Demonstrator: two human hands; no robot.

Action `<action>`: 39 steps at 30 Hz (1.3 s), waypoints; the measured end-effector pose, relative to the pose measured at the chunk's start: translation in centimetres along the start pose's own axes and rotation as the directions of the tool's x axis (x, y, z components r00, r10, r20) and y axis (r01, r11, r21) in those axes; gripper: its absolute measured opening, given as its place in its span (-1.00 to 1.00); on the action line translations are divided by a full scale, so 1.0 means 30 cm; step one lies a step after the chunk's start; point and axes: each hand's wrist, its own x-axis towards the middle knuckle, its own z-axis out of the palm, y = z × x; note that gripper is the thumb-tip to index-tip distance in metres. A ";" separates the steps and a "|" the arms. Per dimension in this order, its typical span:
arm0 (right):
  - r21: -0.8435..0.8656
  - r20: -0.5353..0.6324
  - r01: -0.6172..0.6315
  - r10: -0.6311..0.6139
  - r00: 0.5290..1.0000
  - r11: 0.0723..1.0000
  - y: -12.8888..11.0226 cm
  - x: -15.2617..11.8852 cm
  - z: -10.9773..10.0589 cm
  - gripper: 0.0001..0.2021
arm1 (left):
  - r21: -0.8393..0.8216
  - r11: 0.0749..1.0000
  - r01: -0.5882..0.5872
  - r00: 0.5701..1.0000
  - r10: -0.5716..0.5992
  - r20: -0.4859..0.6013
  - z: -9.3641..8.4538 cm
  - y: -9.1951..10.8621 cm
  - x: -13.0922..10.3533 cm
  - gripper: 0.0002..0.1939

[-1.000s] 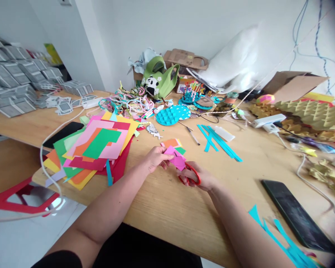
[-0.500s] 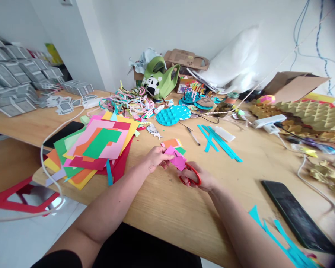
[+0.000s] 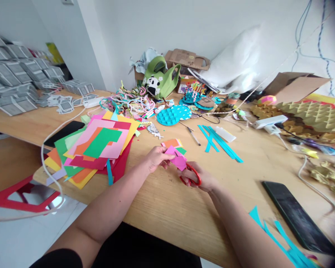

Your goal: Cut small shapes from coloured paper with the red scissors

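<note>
My left hand pinches the left side of a small magenta paper piece, which has a dark line on it. The fingers of my right hand are in the handles of red scissors, whose blades are at the paper and mostly hidden. Just behind the magenta piece, small orange and green paper pieces lie on the table.
Coloured paper sheets are piled at the left. Blue strips and a pen lie beyond my hands. A black phone is at the right. A green bag and craft pieces stand at the back.
Both hands keep nearly the same place and grip. The dark mark at the top of the magenta paper looks smaller. The whole view has shifted very slightly.
</note>
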 end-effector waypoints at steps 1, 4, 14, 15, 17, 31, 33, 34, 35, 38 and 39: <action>-0.005 -0.002 -0.002 0.002 1.000 1.000 0.002 0.001 -0.001 -0.80 | -0.004 1.000 0.000 1.000 0.000 -0.003 0.000 0.001 0.000 -0.75; -0.010 0.000 0.007 -0.007 1.000 1.000 0.010 0.004 -0.004 -0.81 | -0.014 1.000 0.004 1.000 -0.005 -0.005 0.001 0.003 -0.002 -0.76; -0.011 -0.015 0.000 0.000 1.000 1.000 -0.001 0.001 0.000 -0.77 | -0.016 1.000 -0.014 0.999 0.014 -0.029 0.006 0.001 0.001 -0.79; -0.007 -0.014 0.003 -0.003 1.000 1.000 -0.001 0.002 0.000 -0.77 | -0.012 1.000 -0.016 0.999 0.016 -0.031 0.006 0.000 0.002 -0.80; -0.001 -0.014 0.004 -0.004 1.000 1.000 -0.001 0.003 0.001 -0.77 | -0.005 1.000 -0.020 0.999 0.019 -0.033 0.005 0.000 0.003 -0.82; -0.044 0.000 0.028 -0.028 1.000 0.999 0.014 0.006 -0.004 -0.75 | -0.034 0.999 0.007 1.000 -0.007 -0.021 0.004 0.005 0.001 -0.85; -0.055 -0.004 0.027 -0.027 1.000 0.998 0.014 0.006 -0.005 -0.75 | -0.034 0.999 0.006 1.000 -0.007 -0.015 0.002 0.003 0.003 -0.85; -0.058 -0.006 0.024 -0.024 1.000 0.998 0.014 0.005 -0.005 -0.75 | -0.035 0.999 0.007 1.000 -0.007 -0.013 0.002 0.002 0.003 -0.85; -0.059 -0.007 0.020 -0.020 1.000 0.998 0.013 0.005 -0.005 -0.76 | -0.035 0.999 0.007 1.000 -0.007 -0.012 0.001 0.001 0.004 -0.86; -0.061 -0.014 0.017 -0.017 1.000 0.998 0.011 0.003 -0.004 -0.78 | -0.037 0.999 0.007 1.000 -0.007 -0.012 0.000 0.001 0.004 -0.86; -0.061 -0.015 0.019 -0.020 1.000 0.998 0.009 0.003 -0.003 -0.79 | -0.037 0.999 0.004 1.000 -0.005 -0.014 0.000 0.001 0.003 -0.86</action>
